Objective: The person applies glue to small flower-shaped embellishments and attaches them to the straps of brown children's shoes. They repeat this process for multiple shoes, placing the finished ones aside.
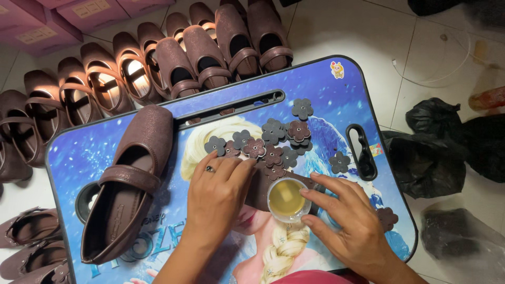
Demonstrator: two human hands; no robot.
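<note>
Head view. At lower centre of the frame, the left hand lies flat, fingers pressed together, on a dark brown piece atop the blue lap table. To its right, the right hand rests with fingers loosely spread, its fingertips touching a small round cup of yellowish liquid. Just above the hands lies a cluster of brown flower cut-outs. One brown strap shoe lies on the table at left; rows of like shoes fill the upper left.
</note>
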